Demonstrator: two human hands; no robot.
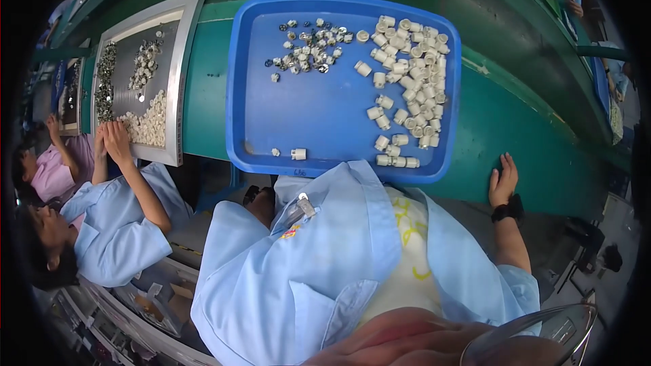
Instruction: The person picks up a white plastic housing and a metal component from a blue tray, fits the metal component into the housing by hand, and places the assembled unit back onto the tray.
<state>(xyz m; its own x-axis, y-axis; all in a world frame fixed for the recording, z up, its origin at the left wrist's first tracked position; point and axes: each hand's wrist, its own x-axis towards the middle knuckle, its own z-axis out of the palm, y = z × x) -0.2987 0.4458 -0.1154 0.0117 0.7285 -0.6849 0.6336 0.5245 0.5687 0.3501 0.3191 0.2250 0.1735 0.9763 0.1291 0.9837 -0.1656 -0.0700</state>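
My right hand (503, 179) rests on the green bench's near edge, to the right of the blue tray (285, 88). Its fingers are stretched out and hold nothing. Of my left arm only a forearm (262, 209) shows, below the tray's near left side; the hand itself is hidden. Many white cylindrical caps (417, 74) are heaped along the tray's right side. At the far left of the tray lies a loose pile of small white-and-metal parts (308, 51). Near the front rim, one white cap (298, 154) lies beside a single small white part (275, 152).
To the left, a co-worker's hands (114, 141) are at a metal-framed tray (183, 61) holding sorted small parts. Another person in pink (68, 169) sits farther left. The green bench (508, 129) extends right, with a raised green ledge (515, 41) behind it.
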